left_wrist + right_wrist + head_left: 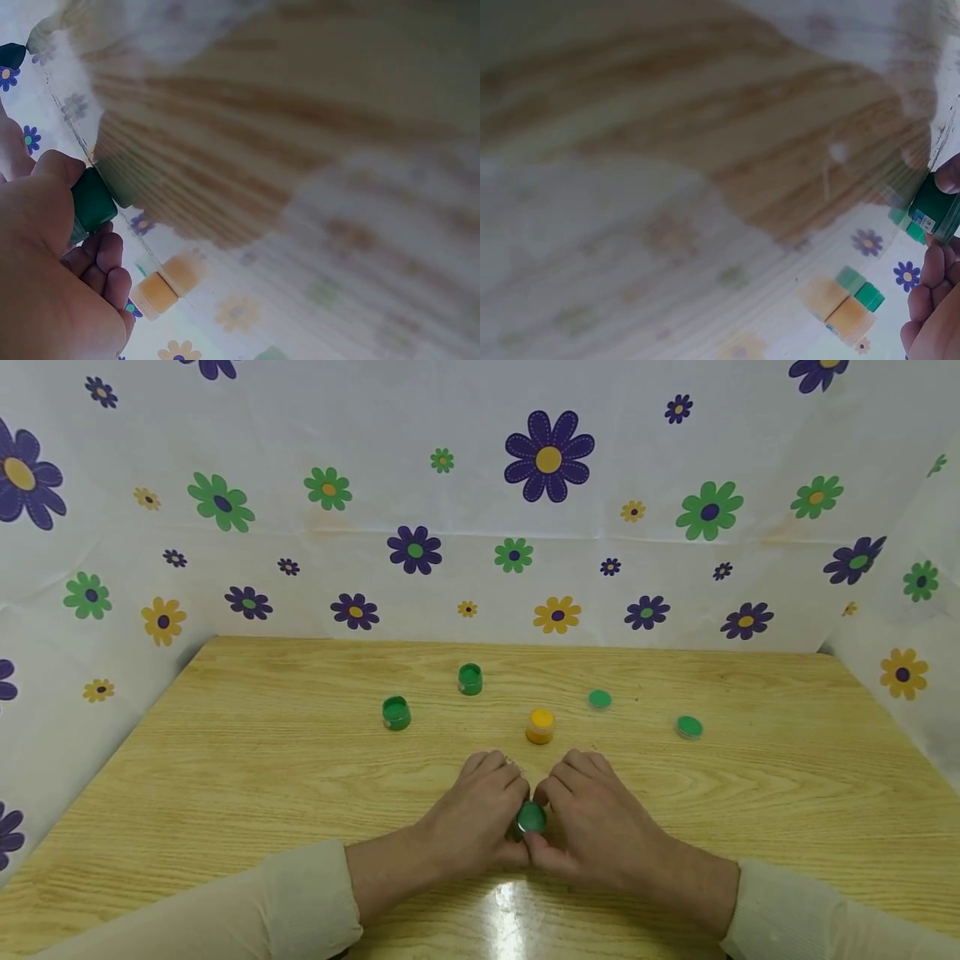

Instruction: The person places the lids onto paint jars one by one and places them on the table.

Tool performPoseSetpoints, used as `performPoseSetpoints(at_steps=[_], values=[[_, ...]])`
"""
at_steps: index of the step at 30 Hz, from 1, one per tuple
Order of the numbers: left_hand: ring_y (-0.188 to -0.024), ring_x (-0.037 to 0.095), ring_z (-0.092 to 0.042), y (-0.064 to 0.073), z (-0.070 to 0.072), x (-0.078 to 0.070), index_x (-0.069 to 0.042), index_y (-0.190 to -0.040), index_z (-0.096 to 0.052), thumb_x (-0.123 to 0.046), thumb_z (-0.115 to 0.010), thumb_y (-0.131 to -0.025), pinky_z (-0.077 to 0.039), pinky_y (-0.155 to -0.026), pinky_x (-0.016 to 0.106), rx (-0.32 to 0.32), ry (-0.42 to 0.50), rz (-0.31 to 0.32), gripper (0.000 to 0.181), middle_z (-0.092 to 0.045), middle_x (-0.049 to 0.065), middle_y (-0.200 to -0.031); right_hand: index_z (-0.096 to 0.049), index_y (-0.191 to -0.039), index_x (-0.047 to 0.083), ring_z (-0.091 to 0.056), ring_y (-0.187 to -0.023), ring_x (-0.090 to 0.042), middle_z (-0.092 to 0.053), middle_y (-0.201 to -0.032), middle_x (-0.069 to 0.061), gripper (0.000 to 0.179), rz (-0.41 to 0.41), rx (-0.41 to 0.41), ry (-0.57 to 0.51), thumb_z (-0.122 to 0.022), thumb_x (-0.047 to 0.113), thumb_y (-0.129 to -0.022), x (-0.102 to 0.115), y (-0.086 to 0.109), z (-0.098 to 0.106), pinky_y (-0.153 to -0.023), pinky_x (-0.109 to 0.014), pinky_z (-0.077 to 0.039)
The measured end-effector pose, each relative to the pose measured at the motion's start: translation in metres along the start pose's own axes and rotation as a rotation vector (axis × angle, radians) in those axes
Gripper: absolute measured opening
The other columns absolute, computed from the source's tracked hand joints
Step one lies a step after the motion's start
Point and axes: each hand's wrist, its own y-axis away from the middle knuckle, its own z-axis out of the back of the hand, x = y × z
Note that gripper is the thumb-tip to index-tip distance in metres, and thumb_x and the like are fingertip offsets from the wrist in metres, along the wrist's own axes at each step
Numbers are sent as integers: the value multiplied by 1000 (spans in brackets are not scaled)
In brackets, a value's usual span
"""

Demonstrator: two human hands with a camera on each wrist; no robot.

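Note:
Near the front middle of the table, a small green paint jar (531,817) stands between both hands. My left hand (474,814) grips it from the left with thumb and fingers; my right hand (600,822) pinches its other side, the thumb at the near rim. In the left wrist view, the dark green jar (94,200) shows between thumb and curled fingers, its base at the tabletop. The right wrist view shows a small label on the jar (930,204). Just beyond the hands is a yellow-orange paint jar (540,727).
Two green jars, one at the left (396,713) and one farther back (470,679), stand on the wood-grain table (247,760). Two round green lids, one nearer the middle (600,699) and one farther right (689,727), lie apart. A flower-printed sheet (465,510) hangs behind.

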Motion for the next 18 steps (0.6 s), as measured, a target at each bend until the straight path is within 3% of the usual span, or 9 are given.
performPoseSetpoints(at_steps=[5,12,18], values=[[-85,13,-45,0,0,0,-14,-80,-60,-48,-81,-74,-40,-85,29,16,7,-1,40,-55,-6,-81,-63,-86,15,-47,-84,-13,-57,-83,7,26,3,15,-7,-69,40,-83,0,0,0,-88,-36,-42],[-87,13,-44,0,4,2,-14,-86,-62,-45,-77,-78,-39,-87,31,86,28,34,36,-58,-6,-87,-65,-92,16,-47,-89,-12,-60,-90,7,27,-65,84,-74,-67,43,-86,-1,0,4,-91,-36,-42],[-84,13,-43,0,4,7,-11,-90,-63,-45,-72,-82,-39,-87,33,100,42,77,36,-57,-5,-85,-67,-95,14,-49,-94,-13,-63,-94,5,32,-107,93,-91,-63,46,-91,-4,1,7,-93,-38,-42]])
